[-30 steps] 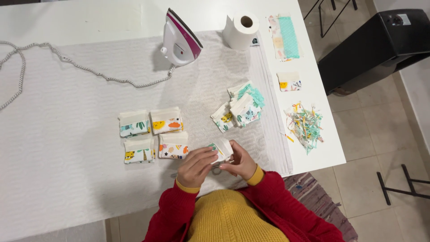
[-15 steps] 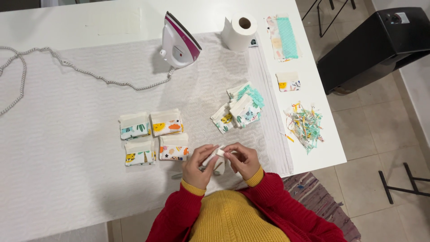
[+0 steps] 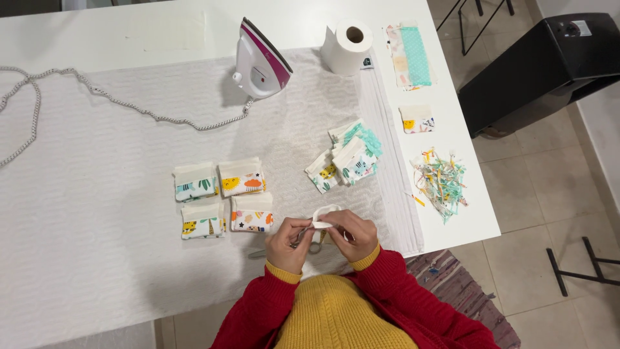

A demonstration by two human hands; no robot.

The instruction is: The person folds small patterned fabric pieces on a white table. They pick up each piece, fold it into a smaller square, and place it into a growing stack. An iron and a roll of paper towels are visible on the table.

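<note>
Lying along the far left of the white table [image 3: 77, 39], a braided cord [image 3: 97, 97] is seen running to a white-and-magenta iron [image 3: 260, 59] stood upright on the textured ironing cloth [image 3: 97, 213]. Four folded printed fabric pieces [image 3: 223, 197] are laid in a square block near the left hand [image 3: 289, 244]. That hand is closed around scissors [image 3: 303, 240], whose tip is lost behind the fingers. A small white fabric loop [image 3: 324, 215] is pinched by the right hand [image 3: 352, 234], just above the table edge. Beyond are recorded a heap of folded pieces [image 3: 349, 155], a paper roll [image 3: 347, 46], and coloured fabric trimmings [image 3: 439, 182].
</note>
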